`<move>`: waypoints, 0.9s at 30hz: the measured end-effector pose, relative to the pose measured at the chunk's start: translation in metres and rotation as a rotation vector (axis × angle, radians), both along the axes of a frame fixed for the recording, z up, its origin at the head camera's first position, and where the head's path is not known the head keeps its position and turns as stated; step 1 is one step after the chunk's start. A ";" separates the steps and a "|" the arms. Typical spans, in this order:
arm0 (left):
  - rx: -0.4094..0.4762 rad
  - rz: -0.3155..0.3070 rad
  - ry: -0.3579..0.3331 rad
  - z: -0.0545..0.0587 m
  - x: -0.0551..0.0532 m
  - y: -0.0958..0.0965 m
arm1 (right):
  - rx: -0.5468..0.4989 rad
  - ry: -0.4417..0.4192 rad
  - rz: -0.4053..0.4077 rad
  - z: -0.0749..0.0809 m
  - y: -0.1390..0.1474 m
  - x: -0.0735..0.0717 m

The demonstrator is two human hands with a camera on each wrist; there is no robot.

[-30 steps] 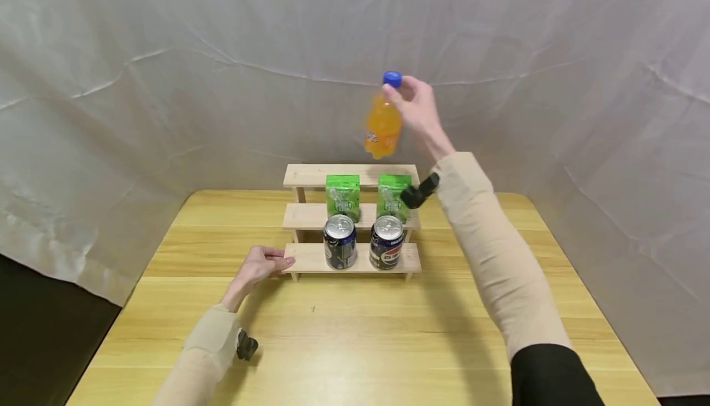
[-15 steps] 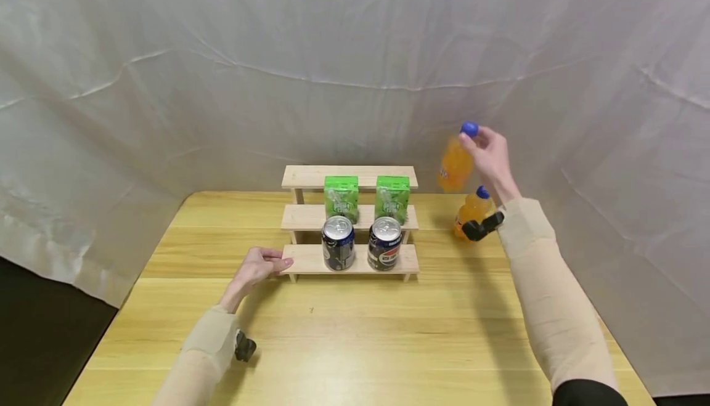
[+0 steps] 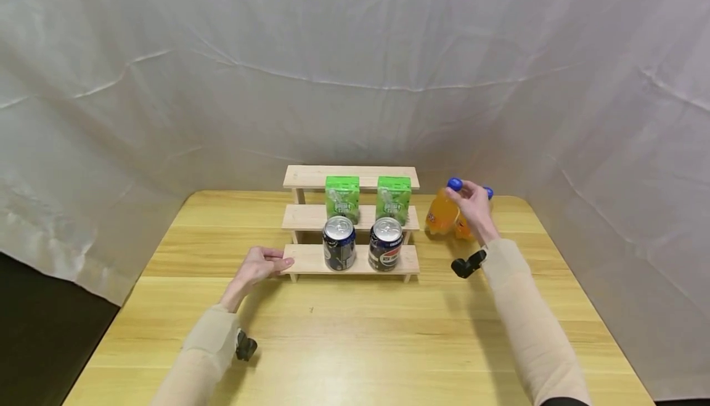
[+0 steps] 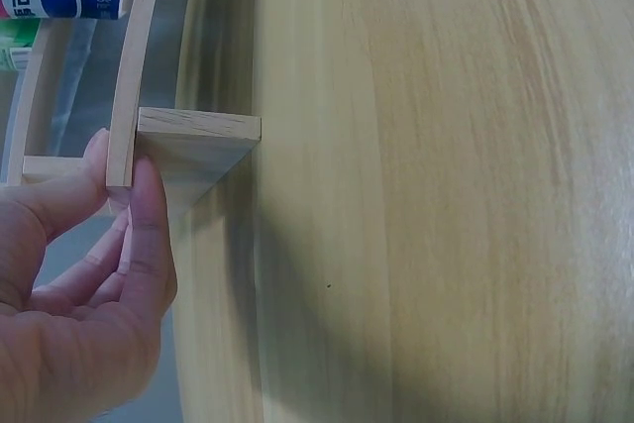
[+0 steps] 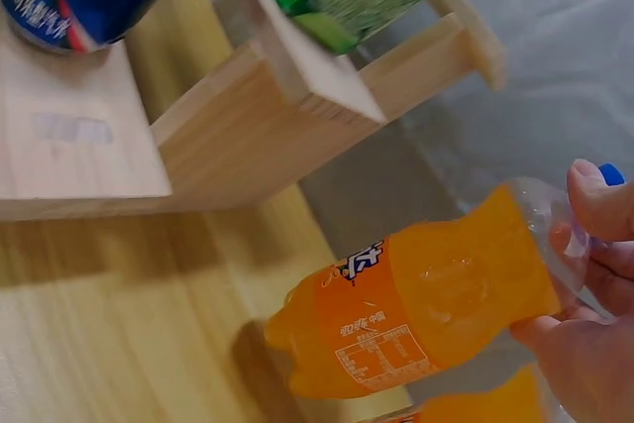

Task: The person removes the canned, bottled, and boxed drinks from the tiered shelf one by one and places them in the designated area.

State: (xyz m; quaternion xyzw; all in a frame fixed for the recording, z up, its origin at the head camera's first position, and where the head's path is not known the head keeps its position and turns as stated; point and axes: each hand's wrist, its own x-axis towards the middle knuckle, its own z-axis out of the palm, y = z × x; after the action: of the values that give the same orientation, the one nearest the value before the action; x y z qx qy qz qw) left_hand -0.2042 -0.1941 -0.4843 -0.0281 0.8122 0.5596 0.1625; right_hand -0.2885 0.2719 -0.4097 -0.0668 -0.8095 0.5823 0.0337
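My right hand (image 3: 474, 209) grips an orange soda bottle (image 3: 442, 212) by its neck, just under the blue cap, to the right of the wooden tiered shelf (image 3: 310, 175). In the right wrist view the bottle (image 5: 416, 304) tilts, its base close over the table. A second orange soda bottle (image 3: 463, 228) stands right behind that hand, partly hidden by it. At the shelf's left end, my left hand (image 3: 257, 265) pinches the lowest board (image 4: 124, 136) between thumb and fingers. Two dark blue soda cans (image 3: 339, 244) are on that board, and two green drink cartons (image 3: 342, 199) on the middle one.
The shelf's top board carries nothing. A wooden table (image 3: 355, 338) lies under everything, with a grey cloth (image 3: 355, 73) hanging behind it and along its sides. Each wrist wears a small black camera (image 3: 468, 264).
My right hand has carried its bottle from above the shelf's top board rightward and down, beside the second bottle. The left hand has stayed on the lowest board.
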 end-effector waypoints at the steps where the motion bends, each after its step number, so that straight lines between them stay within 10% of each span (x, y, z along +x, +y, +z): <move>1: 0.002 0.006 -0.003 0.000 0.000 0.000 | 0.001 -0.005 -0.003 -0.003 0.000 0.000; 19: -0.008 0.002 0.008 -0.001 0.000 0.002 | 0.029 -0.027 -0.007 -0.020 0.000 0.001; 27: 0.003 0.013 0.009 -0.002 0.000 0.002 | 0.107 0.185 0.065 -0.005 -0.006 0.004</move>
State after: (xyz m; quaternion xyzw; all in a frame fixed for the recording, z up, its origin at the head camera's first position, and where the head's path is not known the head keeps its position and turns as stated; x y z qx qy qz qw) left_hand -0.2039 -0.1924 -0.4865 -0.0304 0.8119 0.5620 0.1553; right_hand -0.2848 0.2662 -0.4146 0.0153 -0.8346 0.5428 0.0928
